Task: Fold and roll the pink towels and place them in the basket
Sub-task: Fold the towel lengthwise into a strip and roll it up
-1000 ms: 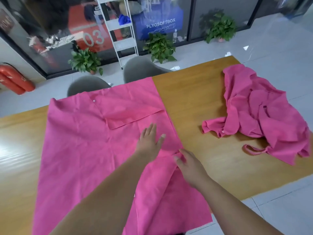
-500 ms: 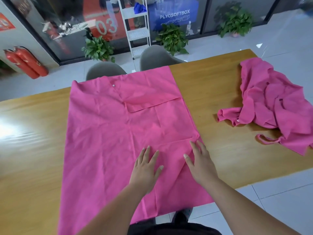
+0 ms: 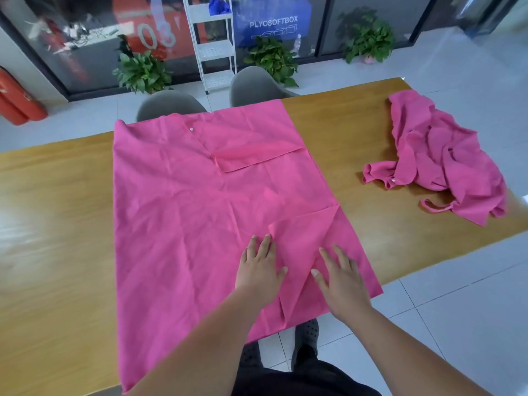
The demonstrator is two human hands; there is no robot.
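A red fire extinguisher (image 3: 17, 101) stands far left. The spread pink towel (image 3: 200, 201) covers the wooden table (image 3: 51, 224); left hand (image 3: 260, 270) and right hand (image 3: 341, 277) press flat, fingers spread. Crumpled towels (image 3: 445, 164) lie right.

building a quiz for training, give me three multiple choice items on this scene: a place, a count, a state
1. Where is the crumpled towel?
A) on a chair
B) on the table, right of the spread towel
C) on the floor

2. How many grey chairs stand behind the table?
A) one
B) two
C) four

3. How are the left hand and right hand?
A) flat on the spread towel
B) pinching a corner
C) raised off it

Answers: 1 B, it lies on the wood; 2 B, two backs show; 3 A, fingers straight, palms down.
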